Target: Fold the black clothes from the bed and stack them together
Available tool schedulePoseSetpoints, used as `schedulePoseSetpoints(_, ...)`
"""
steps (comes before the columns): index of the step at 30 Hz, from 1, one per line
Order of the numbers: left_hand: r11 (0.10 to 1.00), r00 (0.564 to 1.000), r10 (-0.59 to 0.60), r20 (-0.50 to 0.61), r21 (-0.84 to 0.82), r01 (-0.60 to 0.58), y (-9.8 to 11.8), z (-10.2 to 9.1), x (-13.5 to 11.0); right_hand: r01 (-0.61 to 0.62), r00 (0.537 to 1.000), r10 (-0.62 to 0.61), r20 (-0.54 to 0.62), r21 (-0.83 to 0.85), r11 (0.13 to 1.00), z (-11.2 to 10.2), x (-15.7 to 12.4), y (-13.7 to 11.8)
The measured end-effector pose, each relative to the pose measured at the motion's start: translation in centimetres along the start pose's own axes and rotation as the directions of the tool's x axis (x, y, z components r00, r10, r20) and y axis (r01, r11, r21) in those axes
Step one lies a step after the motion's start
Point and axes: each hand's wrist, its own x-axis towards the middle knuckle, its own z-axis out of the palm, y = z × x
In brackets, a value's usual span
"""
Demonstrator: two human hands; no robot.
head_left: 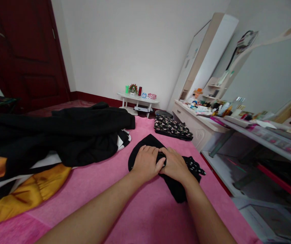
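Observation:
A black garment (174, 188) with white-dotted fabric (195, 166) at its right end lies loosely gathered on the pink bed cover (135, 210). Both of my hands are on it, side by side. My left hand (147, 162) is closed over the left part, its thumb reaching right across a small dotted patch. My right hand (174, 165) curls over the middle, its fingers meeting the left hand's. The fabric beneath my palms is hidden. Just beyond, near the bed's far right corner, sits a folded black floral garment (172, 127).
At left, a heap of black clothing (84, 135) lies over a mustard-yellow garment (33, 189). A dressing table (196, 125) crowded with bottles and a glass-topped table (270, 139) stand along the right. A small white shelf table (137, 97) is by the far wall, a dark red door (23, 51) at left.

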Motion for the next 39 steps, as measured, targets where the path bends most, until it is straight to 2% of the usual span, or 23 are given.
schedulePoseSetpoints(39, 1.000, 1.000, -0.010, -0.012, -0.005, 0.010, 0.13, -0.05, -0.21, -0.009, 1.000, 0.009, -0.007, -0.019, 1.000, 0.03, -0.13, -0.32)
